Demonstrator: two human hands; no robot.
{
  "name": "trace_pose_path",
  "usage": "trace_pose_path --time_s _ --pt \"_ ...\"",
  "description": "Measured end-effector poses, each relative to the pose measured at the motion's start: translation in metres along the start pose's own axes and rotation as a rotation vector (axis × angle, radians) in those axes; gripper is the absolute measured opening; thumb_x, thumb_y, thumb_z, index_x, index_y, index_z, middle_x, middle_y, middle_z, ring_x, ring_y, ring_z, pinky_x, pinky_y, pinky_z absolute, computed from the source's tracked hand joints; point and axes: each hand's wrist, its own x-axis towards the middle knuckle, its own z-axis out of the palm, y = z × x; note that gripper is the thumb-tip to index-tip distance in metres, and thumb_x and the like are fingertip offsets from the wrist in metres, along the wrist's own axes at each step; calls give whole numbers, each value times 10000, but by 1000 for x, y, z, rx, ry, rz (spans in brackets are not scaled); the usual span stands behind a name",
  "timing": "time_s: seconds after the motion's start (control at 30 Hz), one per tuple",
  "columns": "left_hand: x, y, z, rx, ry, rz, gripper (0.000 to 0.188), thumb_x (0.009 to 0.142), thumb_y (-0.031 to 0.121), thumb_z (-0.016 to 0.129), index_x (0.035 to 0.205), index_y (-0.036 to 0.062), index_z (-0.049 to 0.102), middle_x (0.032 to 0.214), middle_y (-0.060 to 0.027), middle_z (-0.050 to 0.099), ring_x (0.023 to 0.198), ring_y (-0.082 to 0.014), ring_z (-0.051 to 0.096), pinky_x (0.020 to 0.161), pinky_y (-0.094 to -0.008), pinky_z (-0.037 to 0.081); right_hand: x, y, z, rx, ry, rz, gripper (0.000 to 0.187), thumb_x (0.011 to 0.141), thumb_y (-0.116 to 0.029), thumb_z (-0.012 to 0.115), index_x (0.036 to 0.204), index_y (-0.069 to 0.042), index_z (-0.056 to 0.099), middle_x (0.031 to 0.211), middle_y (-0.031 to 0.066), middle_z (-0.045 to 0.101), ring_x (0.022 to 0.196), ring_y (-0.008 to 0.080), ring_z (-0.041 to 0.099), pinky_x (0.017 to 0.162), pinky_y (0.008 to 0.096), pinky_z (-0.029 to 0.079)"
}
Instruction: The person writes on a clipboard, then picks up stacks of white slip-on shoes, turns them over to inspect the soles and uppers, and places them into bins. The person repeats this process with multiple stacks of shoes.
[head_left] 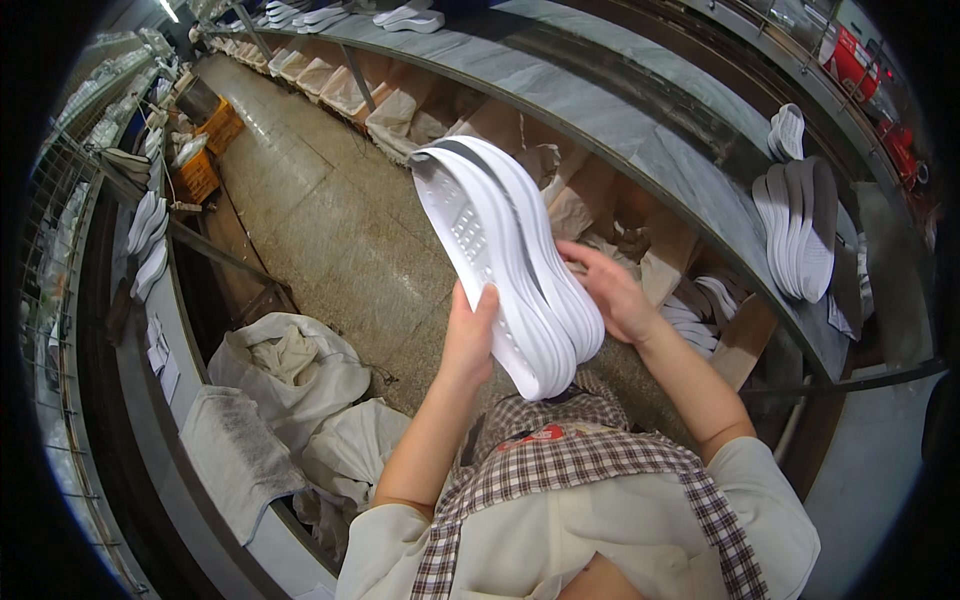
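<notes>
In front of my body a small stack of white shoe soles (515,270) is tilted upright, pressed face to face. The nearest sole shows a perforated inner face, and a dark gap runs between the soles. My left hand (468,335) grips the stack from its left side, thumb lying on the inner face. On the other side, my right hand (615,298) is against the outer edge, its fingers curved along the soles and its fingertips partly hidden behind them.
To the right runs a long grey bench (640,130) with more stacked soles (800,225) on it. Cloth-lined bins (400,115) sit beneath. Pale sacks (290,370) and a grey towel (235,455) lie at my left. Orange crates (195,178) stand farther down the aisle.
</notes>
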Motion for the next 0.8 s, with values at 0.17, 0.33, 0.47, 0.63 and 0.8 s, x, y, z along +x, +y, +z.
trace_pose_path --time_s 0.17,0.33,0.47,0.63,0.8 --pt "-3 -16 -14 90 -18 179 603 884 137 608 1361 5 264 1261 -123 472 1130 -196 481 973 -350 388 2 18 1 -136 64 -35 652 863 -193 608 1384 37 292 1348 152 421 1231 215 429 1027 349 348" --pt "-7 -15 -13 99 -35 250 661 877 127 608 1401 25 217 1278 -132 457 1146 -205 478 970 -348 393 3 23 6 -153 53 -52 652 849 -144 612 1382 45 288 1351 157 412 1240 227 414 1042 358 319" --pt "2 -13 -20 31 22 343 594 898 109 558 1396 45 241 1267 -152 468 1131 -223 505 939 -366 437 6 10 20 -637 -42 -213 572 885 -225 571 1361 19 366 1334 150 432 1238 234 389 1056 362 282" --pt "13 -10 -43 -692 -190 -437 516 952 422 382 1234 -5 447 1048 -149 589 908 -262 617 714 -340 551 13 -2 50 -637 -286 -263 649 953 -473 388 1411 -24 291 1275 165 509 1273 263 358 1082 397 216" --pt "-12 -2 -41 -635 -164 -175 389 938 319 491 1181 15 505 1034 -122 597 857 -210 625 695 -289 548 20 9 77 -406 -304 -281 700 949 -492 390 1409 5 214 1286 162 506 1239 257 414 1058 389 265"
